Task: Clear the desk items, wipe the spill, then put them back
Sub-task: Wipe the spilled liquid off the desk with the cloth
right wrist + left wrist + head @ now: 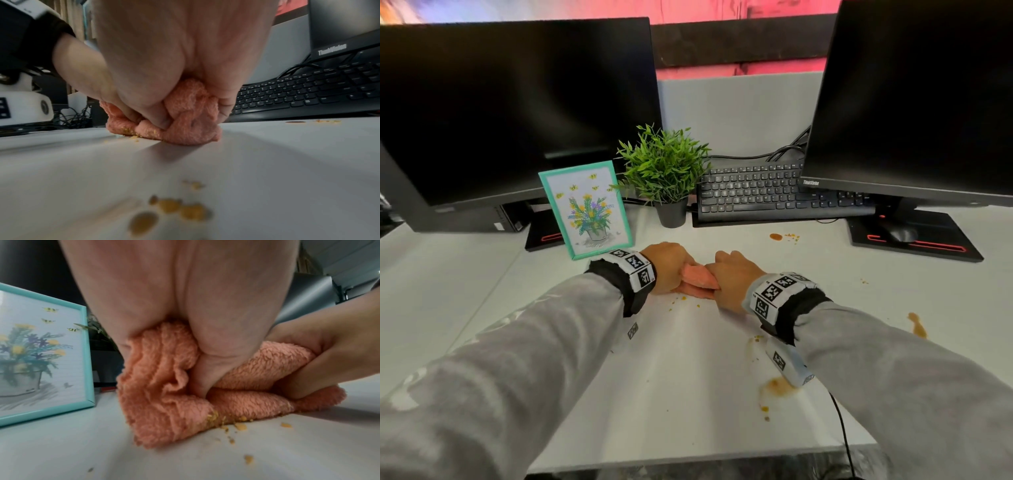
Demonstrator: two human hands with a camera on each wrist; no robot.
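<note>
White desk (465,284) carries two dark monitors: left monitor (517,102), right monitor (914,96). Grey partition panel (736,116) stands behind the desk, between the screens. Beyond it, a wall (722,12) lit pink-red, crossed by a dark horizontal band (739,44). Lighting even, diffuse.

Two monitors (517,102), one keyboard (763,192), one plant (664,164).

Right hand (164,65): fingers curled, gripping bunched pink cloth (185,126) on white desk (267,162). Black keyboard (308,92) behind cloth; yellow-brown crumbs (174,209) before it.
</note>
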